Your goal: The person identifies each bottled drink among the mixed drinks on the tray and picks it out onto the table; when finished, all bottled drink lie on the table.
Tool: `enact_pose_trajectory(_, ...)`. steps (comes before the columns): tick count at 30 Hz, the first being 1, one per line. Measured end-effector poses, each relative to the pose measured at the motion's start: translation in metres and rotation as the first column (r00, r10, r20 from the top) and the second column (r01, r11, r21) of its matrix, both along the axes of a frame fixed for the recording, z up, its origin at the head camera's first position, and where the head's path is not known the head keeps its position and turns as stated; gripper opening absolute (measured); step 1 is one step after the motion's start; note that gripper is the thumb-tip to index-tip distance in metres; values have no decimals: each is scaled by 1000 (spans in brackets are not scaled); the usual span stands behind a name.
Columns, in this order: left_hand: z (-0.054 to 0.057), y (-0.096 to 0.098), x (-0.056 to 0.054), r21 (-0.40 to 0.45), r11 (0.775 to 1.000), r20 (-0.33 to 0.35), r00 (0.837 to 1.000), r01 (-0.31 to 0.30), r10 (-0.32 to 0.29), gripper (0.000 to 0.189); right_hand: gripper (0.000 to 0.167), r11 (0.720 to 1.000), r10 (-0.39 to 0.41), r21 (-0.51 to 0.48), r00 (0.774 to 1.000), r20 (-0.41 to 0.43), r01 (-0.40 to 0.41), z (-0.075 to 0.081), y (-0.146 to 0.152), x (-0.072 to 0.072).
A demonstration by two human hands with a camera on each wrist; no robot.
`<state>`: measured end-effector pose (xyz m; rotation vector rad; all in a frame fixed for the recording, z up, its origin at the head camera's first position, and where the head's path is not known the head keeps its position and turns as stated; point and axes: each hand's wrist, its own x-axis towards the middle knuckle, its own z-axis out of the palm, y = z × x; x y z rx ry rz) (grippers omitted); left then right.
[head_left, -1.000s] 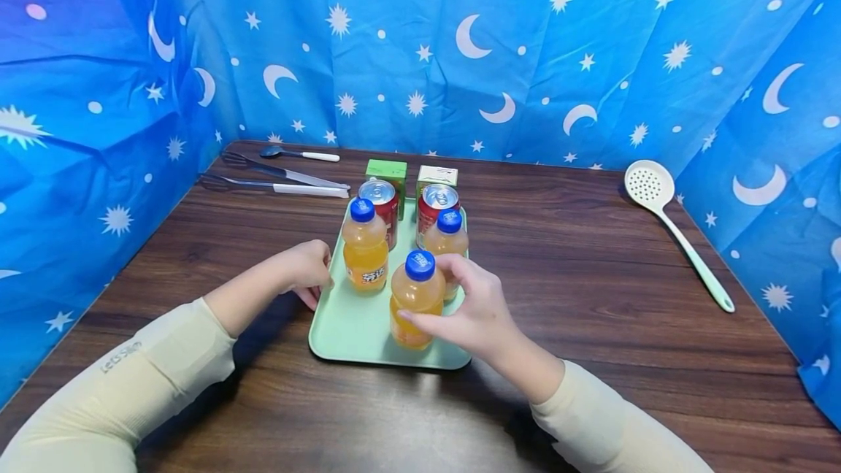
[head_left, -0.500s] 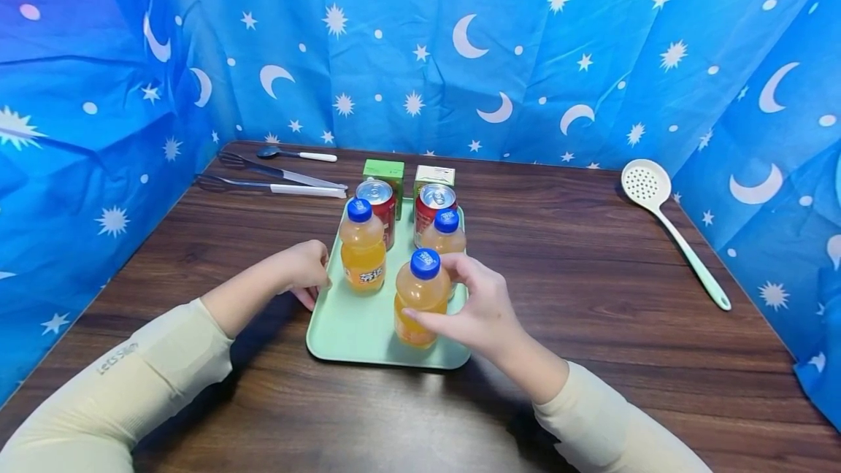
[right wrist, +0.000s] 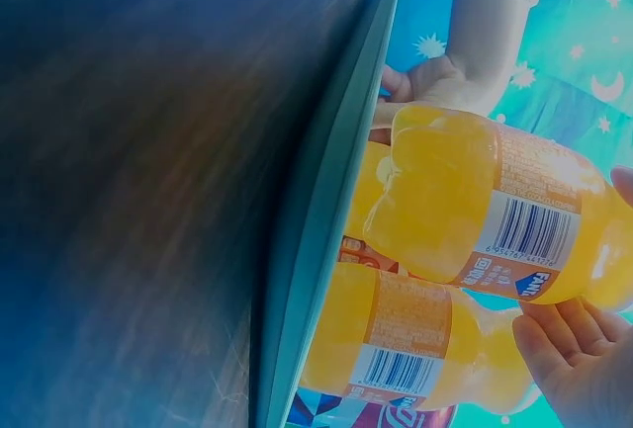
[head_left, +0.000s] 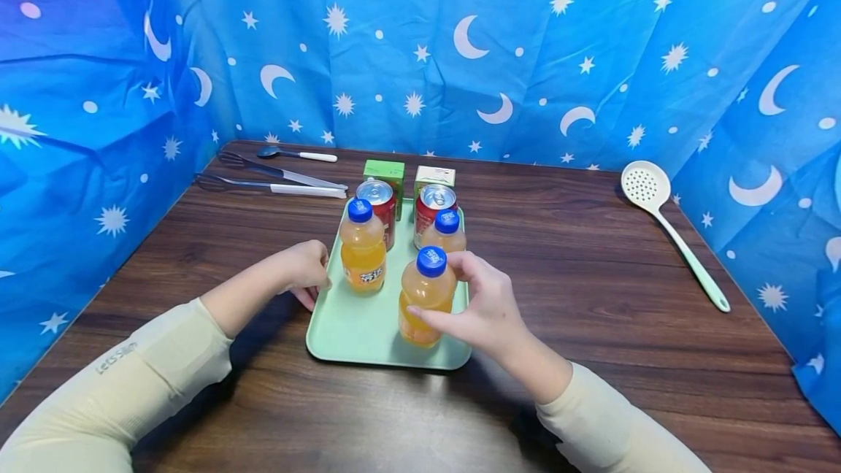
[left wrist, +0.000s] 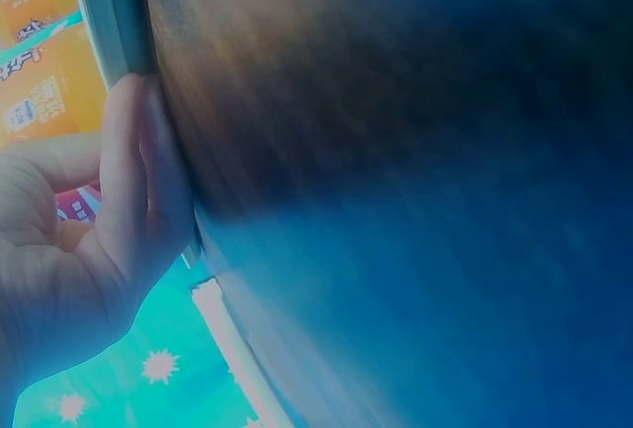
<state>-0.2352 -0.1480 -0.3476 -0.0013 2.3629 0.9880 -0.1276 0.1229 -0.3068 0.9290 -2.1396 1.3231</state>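
The front bottle (head_left: pixel 423 298) is near upright over the tray's (head_left: pixel 355 331) near-right area; you cannot confirm base contact. Filled, it should handle moderately heavy, smooth, slightly yielding; grip its upper body. Your right hand (head_left: pixel 489 309) pinches it, thumb against fingers; your left hand (head_left: pixel 304 268) pinches the tray's left rim.

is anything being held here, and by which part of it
Yes: the right hand holds the front orange drink bottle by its upper half, below the blue cap, and the left hand grips the green tray by its left rim.
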Motion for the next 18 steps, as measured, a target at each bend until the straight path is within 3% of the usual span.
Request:
enact_pose_trajectory(4,-2,-1,0,1,1000,-3,1000,3,-3,20,54,1000,7,-12,1000,16,-7,-17,6,-10)
enact_pose_trajectory(6,-1,-1,0,3,1000,-2,1000,3,-3,20,54,1000,11,-17,1000,26,-10,-17,7,-10)
enact_pose_trajectory(14,2,2,1,0,1000,11,1000,-3,3,21,49,1000,0,-21,1000,21,0,8,3,6)
enact_pose_trajectory(18,2,2,2,3,1000,18,1000,-6,6,21,48,1000,4,-21,999,45,-3,12,3,8)
